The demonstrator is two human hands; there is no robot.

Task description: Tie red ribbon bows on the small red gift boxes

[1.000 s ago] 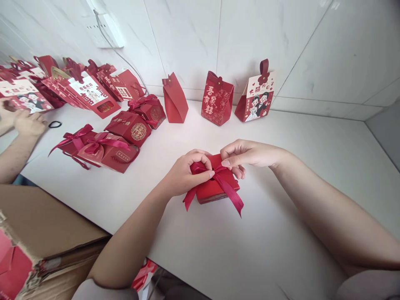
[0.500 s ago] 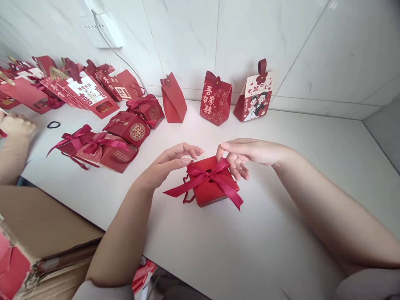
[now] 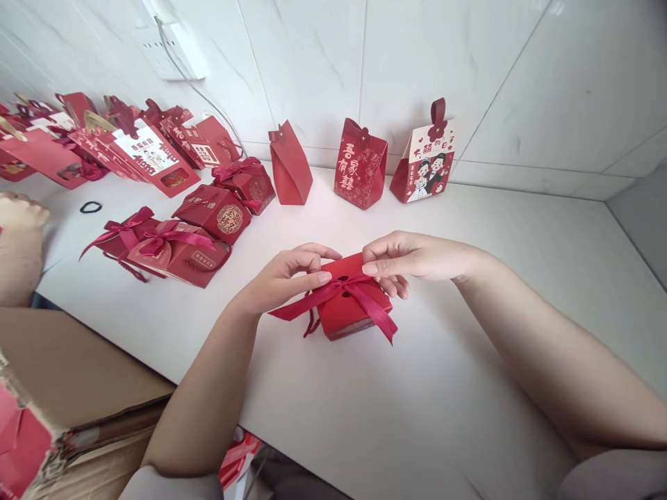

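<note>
A small red gift box (image 3: pixel 347 323) sits on the white table in front of me, a crimson ribbon bow (image 3: pixel 341 286) tied over its top. Both ribbon tails hang down, one to the left and one toward the lower right. My left hand (image 3: pixel 284 278) has its thumb on the bow's left loop and its fingers bent behind it. At the other loop, my right hand (image 3: pixel 401 260) pinches the ribbon between thumb and index finger, other fingers curled at the box's right side. A dark red cord (image 3: pixel 311 325) dangles from the box's left side.
Three standing red boxes (image 3: pixel 359 167) line the tiled wall. Several ribboned boxes (image 3: pixel 216 212) and gift bags (image 3: pixel 151 156) crowd the left. A black ring-shaped band (image 3: pixel 90 207) lies near another person's hand (image 3: pixel 23 215). An open cardboard carton (image 3: pixel 78 368) is at lower left.
Both hands have come down onto the bow and closed on its loops, where they hovered apart around the box before. The box has shifted slightly left.
</note>
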